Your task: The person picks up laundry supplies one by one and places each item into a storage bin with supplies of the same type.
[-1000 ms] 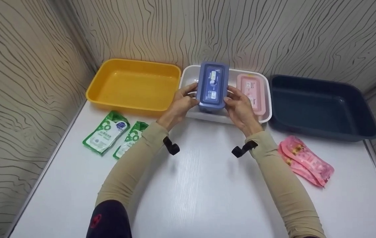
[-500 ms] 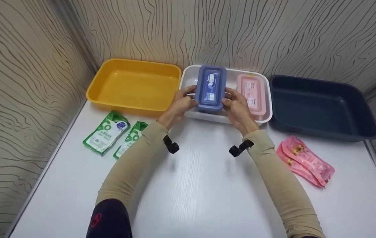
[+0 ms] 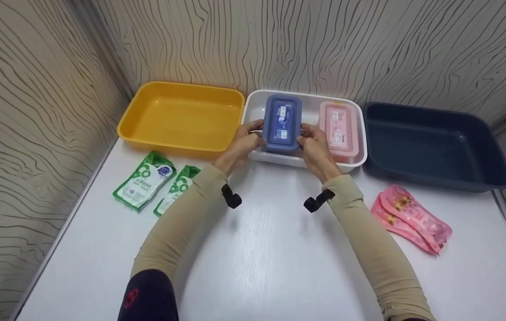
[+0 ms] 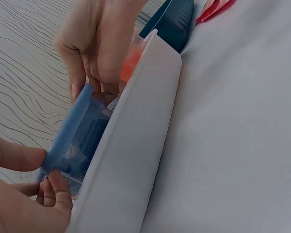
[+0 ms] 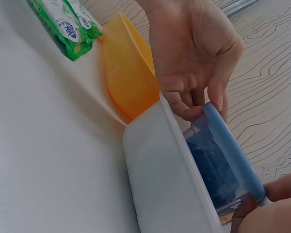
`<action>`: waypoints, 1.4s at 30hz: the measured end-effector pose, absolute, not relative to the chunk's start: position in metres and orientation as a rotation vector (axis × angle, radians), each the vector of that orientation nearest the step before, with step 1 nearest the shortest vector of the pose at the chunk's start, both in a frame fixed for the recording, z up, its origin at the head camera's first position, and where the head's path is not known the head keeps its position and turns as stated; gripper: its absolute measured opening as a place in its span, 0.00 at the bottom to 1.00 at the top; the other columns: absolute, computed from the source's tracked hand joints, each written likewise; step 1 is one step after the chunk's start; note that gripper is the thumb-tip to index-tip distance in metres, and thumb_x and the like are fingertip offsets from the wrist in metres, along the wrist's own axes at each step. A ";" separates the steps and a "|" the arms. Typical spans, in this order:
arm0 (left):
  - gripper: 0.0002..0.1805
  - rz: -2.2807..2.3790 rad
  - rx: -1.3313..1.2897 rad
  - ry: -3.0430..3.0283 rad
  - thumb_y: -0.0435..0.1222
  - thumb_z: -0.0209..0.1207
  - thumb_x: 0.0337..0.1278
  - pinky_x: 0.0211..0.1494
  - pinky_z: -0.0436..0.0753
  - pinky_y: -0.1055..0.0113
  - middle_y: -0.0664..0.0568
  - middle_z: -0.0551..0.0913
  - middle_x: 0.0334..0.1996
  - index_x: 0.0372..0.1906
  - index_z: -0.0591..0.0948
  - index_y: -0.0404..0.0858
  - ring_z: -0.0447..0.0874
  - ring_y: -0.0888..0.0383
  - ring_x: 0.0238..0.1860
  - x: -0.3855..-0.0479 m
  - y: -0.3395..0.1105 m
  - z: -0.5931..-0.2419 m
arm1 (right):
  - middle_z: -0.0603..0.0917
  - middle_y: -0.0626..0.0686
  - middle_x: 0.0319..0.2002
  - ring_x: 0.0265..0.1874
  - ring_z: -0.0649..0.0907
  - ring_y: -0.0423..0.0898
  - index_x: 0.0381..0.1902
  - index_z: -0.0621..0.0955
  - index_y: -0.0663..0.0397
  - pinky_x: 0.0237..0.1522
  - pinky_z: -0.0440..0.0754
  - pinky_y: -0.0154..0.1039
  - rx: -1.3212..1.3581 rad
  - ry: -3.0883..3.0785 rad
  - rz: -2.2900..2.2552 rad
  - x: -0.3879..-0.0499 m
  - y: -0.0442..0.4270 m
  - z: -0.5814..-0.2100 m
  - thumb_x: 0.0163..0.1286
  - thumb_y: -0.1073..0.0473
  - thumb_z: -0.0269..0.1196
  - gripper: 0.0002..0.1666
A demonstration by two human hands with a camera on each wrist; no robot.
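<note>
A clear box with a blue lid [image 3: 282, 122] is held level between both hands, partly down inside the white tray [image 3: 253, 156]. The left hand [image 3: 242, 145] pinches the lid's left edge; the right hand [image 3: 317, 149] pinches its right edge. In the left wrist view, thumb and fingers grip the rim of the blue lid [image 4: 68, 128], and the box's clear wall dips behind the tray's side [image 4: 131, 141]. The right wrist view shows the same box [image 5: 216, 165] from the other side. A pink-lidded box [image 3: 338, 129] lies in the tray's right part.
A yellow tray [image 3: 181, 120] adjoins the white one on the left, a dark blue tray [image 3: 435, 147] on the right. Two green-white packets [image 3: 144, 183] lie at the front left, partly beside the left sleeve. Pink packets [image 3: 413, 218] lie at the right. Patterned walls stand behind.
The blue-lidded box has moved down and slightly left into the white tray, with both hands still gripping it. The pink-lidded box and the packets have stayed in place.
</note>
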State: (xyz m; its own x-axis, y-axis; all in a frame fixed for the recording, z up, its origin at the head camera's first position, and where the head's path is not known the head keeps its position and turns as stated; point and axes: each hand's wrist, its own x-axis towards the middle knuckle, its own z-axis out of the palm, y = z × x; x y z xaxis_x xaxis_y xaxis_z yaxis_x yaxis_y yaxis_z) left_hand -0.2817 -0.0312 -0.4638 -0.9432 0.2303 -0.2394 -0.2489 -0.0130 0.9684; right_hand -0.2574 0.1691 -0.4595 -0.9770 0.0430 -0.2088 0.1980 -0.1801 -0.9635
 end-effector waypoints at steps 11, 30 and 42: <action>0.41 1.900 0.051 1.990 0.21 0.53 0.63 0.66 0.81 0.64 0.41 0.74 0.73 0.83 0.62 0.32 0.78 0.51 0.60 -0.278 -0.032 -0.462 | 0.68 0.66 0.72 0.59 0.80 0.50 0.83 0.57 0.68 0.64 0.85 0.42 0.330 1.954 -2.256 -0.250 0.174 -0.462 0.83 0.72 0.42 0.33; 0.37 1.752 0.081 2.257 0.30 0.59 0.69 0.76 0.77 0.56 0.38 0.72 0.76 0.81 0.64 0.30 0.76 0.44 0.72 -0.257 -0.025 -0.443 | 0.55 0.68 0.84 0.83 0.61 0.64 0.86 0.48 0.66 0.83 0.65 0.51 0.152 1.821 -2.164 -0.216 0.214 -0.423 0.86 0.66 0.40 0.35; 0.33 1.093 0.380 3.027 0.44 0.64 0.71 0.75 0.68 0.46 0.44 0.69 0.75 0.76 0.73 0.39 0.68 0.42 0.72 -0.231 -0.003 -0.447 | 0.82 0.57 0.63 0.59 0.86 0.47 0.77 0.64 0.69 0.68 0.82 0.38 -0.026 1.983 -2.154 -0.166 0.276 -0.419 0.86 0.60 0.54 0.30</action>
State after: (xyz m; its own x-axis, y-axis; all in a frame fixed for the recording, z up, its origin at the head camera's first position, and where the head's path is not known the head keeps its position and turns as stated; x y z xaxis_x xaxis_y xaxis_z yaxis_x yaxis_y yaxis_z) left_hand -0.2307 -0.0027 -0.4472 -0.9677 0.1851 0.1714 0.2519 0.7457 0.6169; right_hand -0.1659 0.2758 -0.4192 -0.9770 -0.1683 -0.1309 0.1443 -0.0702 -0.9870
